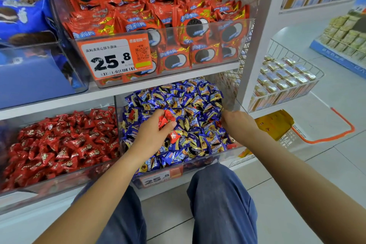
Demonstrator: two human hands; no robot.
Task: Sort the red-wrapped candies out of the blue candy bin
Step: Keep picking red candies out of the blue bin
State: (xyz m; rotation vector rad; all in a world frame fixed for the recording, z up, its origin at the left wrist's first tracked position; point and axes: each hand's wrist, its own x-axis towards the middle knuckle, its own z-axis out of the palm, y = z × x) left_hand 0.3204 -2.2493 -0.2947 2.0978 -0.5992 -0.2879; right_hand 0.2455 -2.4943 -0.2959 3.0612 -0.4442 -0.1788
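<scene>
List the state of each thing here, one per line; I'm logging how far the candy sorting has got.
Left hand: holds red-wrapped candies over the blue candy bin.
Right hand: fingers down among the blue candies, grip hidden.
Blue candy bin: heaped full, a stray red candy on top by the left hand.
Red candy bin: full of red candies.
Biscuit bin: full of orange packs.
</scene>
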